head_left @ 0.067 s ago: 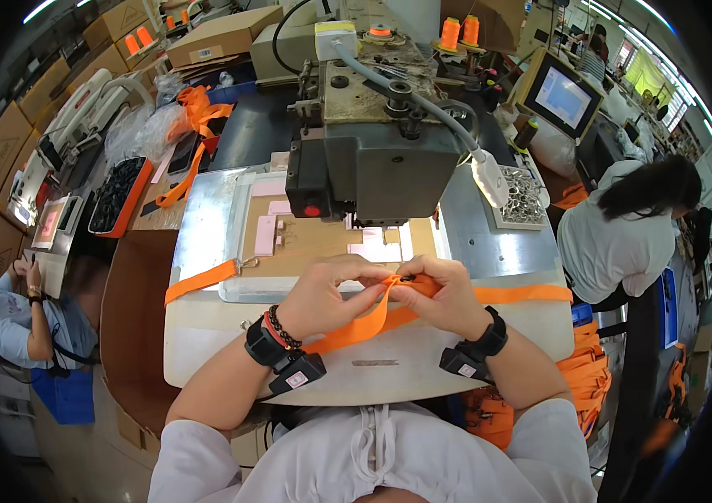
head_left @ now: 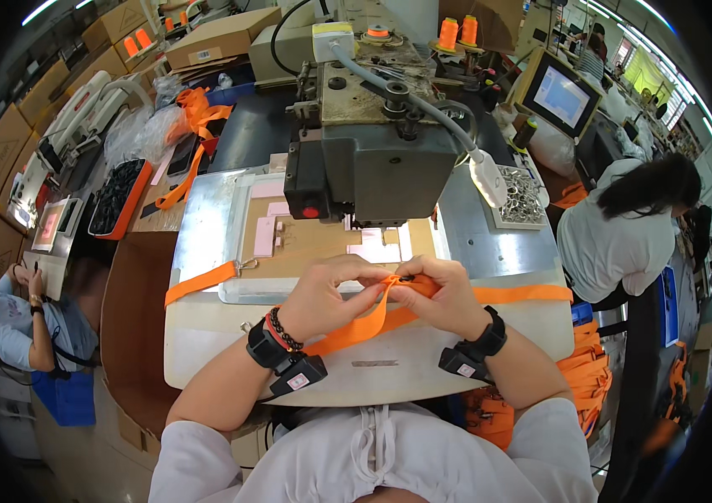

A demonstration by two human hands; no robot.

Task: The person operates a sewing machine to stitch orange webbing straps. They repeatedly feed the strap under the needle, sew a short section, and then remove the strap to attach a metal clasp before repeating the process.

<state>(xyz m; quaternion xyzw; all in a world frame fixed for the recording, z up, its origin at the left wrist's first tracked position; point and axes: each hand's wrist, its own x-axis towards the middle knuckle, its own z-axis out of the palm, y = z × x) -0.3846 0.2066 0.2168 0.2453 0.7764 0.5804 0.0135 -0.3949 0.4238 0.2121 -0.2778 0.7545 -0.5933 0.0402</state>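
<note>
Hardly being moved since earlier, the orange strap [head_left: 362,328] is being pinched by left hand [head_left: 324,295] and right hand [head_left: 449,298], twisting being risked by loosening.

Printed marks at the workstation, none legible at this scale. A white label [head_left: 204,54] is on the cardboard box [head_left: 234,32]; a triangular sign [head_left: 130,15] marks a stacked carton [head_left: 113,27]. Small square tags [head_left: 298,381] mark both black wrist units [head_left: 312,367]. The monitor [head_left: 559,94] shows a pale blue display with unreadable content.
</note>
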